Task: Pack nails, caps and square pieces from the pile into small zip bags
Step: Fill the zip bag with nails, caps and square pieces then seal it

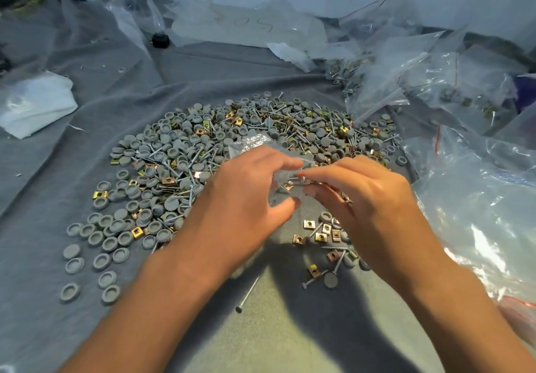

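Far left of the hands lies one folded white cloth (36, 103) on the wrinkled grey sheet (101, 62). Nearer, left of the left hand (246, 195), the pile (232, 146) spreads out: grey round caps (101, 259), shallow and matte, far too many to count, mixed with thin silvery nails (248, 294) and brassy square pieces (309, 224) with a hole in the middle. Some seven caps sit apart at the near left edge.

The left hand curls thumb and fingers around one small zip bag (261, 146), clear and crinkled, held above the pile between both hands. The right hand (359, 195) pinches at the bag's near edge, fingers bent; a nail shows at its fingertips.

Below the right hand lie roughly ten square pieces and a few nails. To its right heap many glossy clear plastic bags (478, 198), some red-striped.
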`<state>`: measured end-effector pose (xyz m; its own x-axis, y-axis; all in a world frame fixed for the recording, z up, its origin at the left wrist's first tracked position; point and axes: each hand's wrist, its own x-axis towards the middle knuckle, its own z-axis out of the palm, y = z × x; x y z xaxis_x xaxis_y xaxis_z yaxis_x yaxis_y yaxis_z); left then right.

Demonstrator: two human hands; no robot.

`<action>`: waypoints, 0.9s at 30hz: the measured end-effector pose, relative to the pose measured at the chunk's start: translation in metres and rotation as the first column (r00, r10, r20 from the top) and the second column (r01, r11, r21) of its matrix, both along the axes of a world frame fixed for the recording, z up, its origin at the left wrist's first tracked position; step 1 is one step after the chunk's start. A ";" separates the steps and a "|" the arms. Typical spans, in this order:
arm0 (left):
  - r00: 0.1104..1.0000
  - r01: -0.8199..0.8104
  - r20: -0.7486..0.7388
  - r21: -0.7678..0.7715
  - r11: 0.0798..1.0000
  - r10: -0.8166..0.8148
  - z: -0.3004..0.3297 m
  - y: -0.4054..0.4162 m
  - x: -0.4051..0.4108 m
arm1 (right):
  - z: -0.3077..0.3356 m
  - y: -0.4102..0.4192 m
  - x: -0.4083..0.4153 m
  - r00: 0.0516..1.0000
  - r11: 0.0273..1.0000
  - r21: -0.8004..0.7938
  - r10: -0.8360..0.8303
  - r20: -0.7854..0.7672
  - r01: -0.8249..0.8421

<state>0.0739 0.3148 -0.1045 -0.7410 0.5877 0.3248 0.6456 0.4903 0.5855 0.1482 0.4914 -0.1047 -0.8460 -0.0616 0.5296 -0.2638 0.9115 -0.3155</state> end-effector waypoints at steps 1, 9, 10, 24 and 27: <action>1.000 0.001 -0.002 -0.004 1.000 -0.001 0.000 0.000 0.000 | 0.000 -0.002 0.000 1.000 0.999 -0.037 -0.005 -0.010 0.005; 1.000 0.005 0.012 -0.016 1.000 -0.005 0.001 0.000 0.000 | -0.002 -0.009 -0.004 0.993 0.976 -0.218 -0.013 -0.121 -0.014; 1.000 0.003 0.012 -0.015 1.000 -0.003 0.001 0.001 0.000 | -0.003 -0.009 -0.004 0.994 0.968 -0.250 0.001 -0.108 -0.028; 0.999 -0.036 0.009 -0.048 0.998 0.037 0.005 -0.002 0.002 | -0.002 0.034 0.002 0.696 0.993 0.102 -0.039 0.717 -0.050; 0.999 -0.034 0.014 -0.044 0.998 0.035 0.006 -0.003 0.001 | -0.002 0.031 0.005 0.716 0.970 0.225 -0.093 0.692 -0.091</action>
